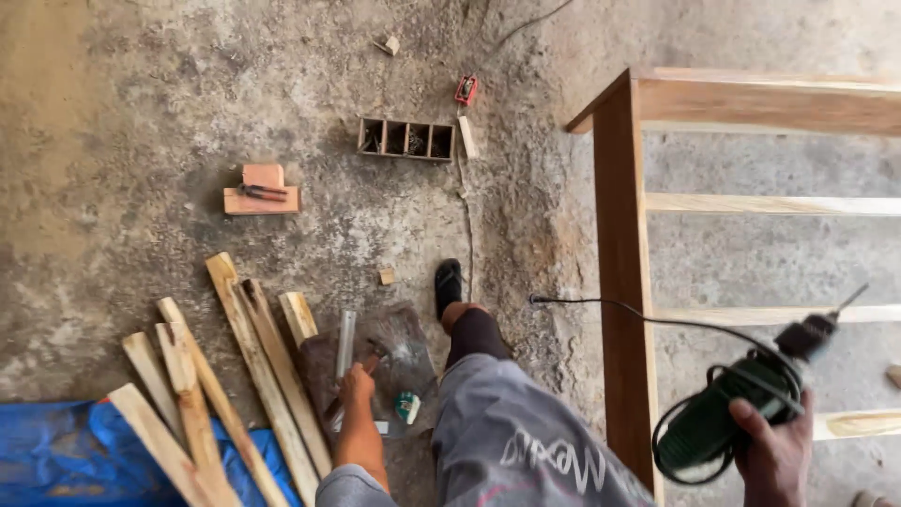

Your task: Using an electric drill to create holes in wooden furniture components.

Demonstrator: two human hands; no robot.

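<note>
Near left: planks point(235, 376) lie fanned on the floor. Beside them my left hand point(356, 385) is closed around a hammer point(361, 371) handle. Near right: my right hand point(774, 451) grips a green drill point(741, 404) beside the wooden frame point(622, 282).

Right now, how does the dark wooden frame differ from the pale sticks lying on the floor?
The dark wooden frame stands upright and joined; the pale sticks lie loose on the concrete floor. The frame is darker brown; the sticks look lighter. The right hand holds a green drill beside the frame; the left hand reaches down by the sticks. Both are wood.
</note>
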